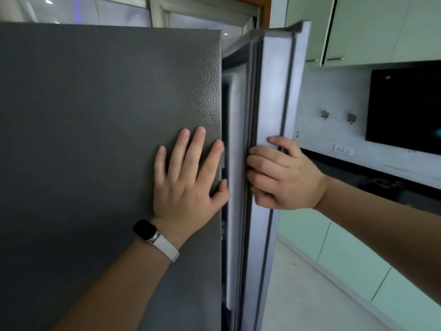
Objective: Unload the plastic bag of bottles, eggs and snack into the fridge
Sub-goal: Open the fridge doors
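Observation:
A tall dark grey fridge (95,139) fills the left and middle of the head view. Its right door (274,96) stands ajar by a narrow gap, showing the pale inner edge and dark rubber seal. My left hand (188,177) lies flat with fingers spread on the left grey panel, right beside the gap. My right hand (284,173) is wrapped around the edge of the ajar door at mid height. The fridge's inside is almost wholly hidden. The plastic bag, bottles, eggs and snack are out of view.
To the right runs a dark kitchen counter (381,177) with pale green cabinets (346,254) below and above it. A black screen-like panel (405,106) and two wall hooks (337,115) hang on the white wall. Light floor (310,295) lies at the lower right.

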### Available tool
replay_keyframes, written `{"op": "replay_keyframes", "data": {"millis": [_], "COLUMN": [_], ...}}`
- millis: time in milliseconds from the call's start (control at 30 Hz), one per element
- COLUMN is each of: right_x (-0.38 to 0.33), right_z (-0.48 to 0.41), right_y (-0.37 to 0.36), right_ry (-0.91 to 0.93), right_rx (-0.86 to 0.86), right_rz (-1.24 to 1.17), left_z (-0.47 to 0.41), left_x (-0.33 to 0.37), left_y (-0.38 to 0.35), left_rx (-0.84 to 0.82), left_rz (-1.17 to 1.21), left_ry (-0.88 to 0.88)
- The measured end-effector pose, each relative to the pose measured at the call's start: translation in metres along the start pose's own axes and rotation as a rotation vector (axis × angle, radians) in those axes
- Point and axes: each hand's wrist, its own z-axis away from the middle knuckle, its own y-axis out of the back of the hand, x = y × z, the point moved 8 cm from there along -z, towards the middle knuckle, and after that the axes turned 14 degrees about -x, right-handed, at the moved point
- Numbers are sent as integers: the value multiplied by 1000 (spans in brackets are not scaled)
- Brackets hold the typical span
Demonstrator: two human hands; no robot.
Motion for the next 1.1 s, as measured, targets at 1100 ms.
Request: {"op": "replay_keyframes", "data": {"millis": [1100], "right_x": [137], "right_z": [214], "right_y": [-72], "right_ry": [-351], "right_rx": [-272], "right_rz": [-209], "left_z": [-104], "left_x": [200], "left_y": [-137], "left_rx": [-535], "left_rz": [286], "left_ry": [-140]}}
